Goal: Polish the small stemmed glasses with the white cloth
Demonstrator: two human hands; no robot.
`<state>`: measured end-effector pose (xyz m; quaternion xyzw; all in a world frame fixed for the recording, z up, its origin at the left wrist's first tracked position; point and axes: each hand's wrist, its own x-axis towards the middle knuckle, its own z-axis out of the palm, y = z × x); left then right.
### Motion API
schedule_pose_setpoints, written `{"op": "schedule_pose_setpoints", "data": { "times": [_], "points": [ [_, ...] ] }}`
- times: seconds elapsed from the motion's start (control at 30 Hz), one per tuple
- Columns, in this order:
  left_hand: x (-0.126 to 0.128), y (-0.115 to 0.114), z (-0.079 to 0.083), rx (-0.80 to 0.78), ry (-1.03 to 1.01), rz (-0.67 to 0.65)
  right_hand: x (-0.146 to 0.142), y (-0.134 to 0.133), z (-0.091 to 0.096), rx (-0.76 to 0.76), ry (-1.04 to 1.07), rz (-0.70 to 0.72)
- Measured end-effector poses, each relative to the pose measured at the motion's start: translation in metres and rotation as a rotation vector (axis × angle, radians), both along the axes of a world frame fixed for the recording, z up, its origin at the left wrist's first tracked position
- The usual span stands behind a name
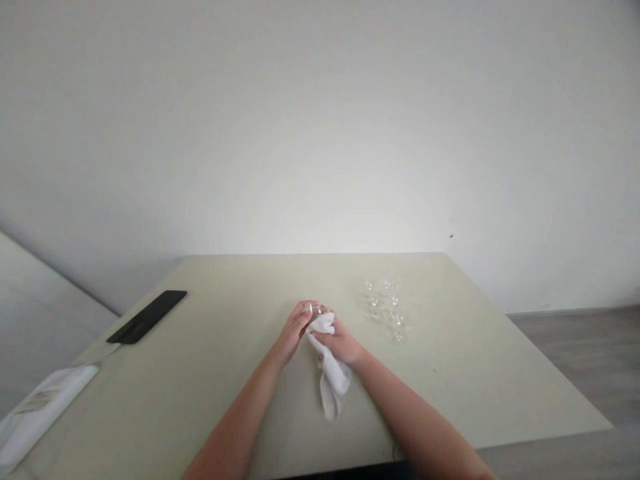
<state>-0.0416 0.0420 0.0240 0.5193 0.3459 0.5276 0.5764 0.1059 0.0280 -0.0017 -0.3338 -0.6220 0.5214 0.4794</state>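
Both my hands meet above the middle of a pale green table (210, 373). My left hand (295, 330) is closed around a small clear glass (314, 309), of which only the rim shows between the fingers. My right hand (341, 341) grips a white cloth (333, 380) and presses its upper end against the glass. The rest of the cloth hangs down below my right wrist.
Several small clear glasses (386, 308) stand in a cluster to the right of my hands. A flat black object (147, 316) lies at the table's left edge, and a white packet (37, 408) lies nearer me on the left. A wall rises behind the table; grey floor is at right.
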Motion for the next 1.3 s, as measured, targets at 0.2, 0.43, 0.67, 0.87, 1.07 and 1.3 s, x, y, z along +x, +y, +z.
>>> {"op": "schedule_pose_setpoints", "data": {
  "times": [0.2,0.43,0.67,0.87,1.07,1.3],
  "points": [
    [0.000,0.001,-0.001,0.059,0.135,0.035,0.000,-0.001,0.002,0.053,-0.035,0.044],
    [-0.001,-0.006,0.007,-0.048,-0.176,-0.103,0.008,-0.010,0.016,-0.408,0.278,0.362],
    [-0.016,0.008,0.013,0.043,-0.408,0.188,-0.002,0.006,0.006,-0.544,0.519,-0.106],
    [-0.018,0.007,0.012,0.210,-0.042,0.284,-0.010,0.011,-0.002,-0.691,0.637,-0.137],
    [-0.003,-0.002,0.013,0.435,0.307,0.347,-0.010,0.015,-0.010,-0.588,0.548,-0.180],
    [-0.011,-0.003,0.034,0.509,0.279,0.683,0.003,0.004,-0.001,-0.426,0.062,0.442]
  ]
}}
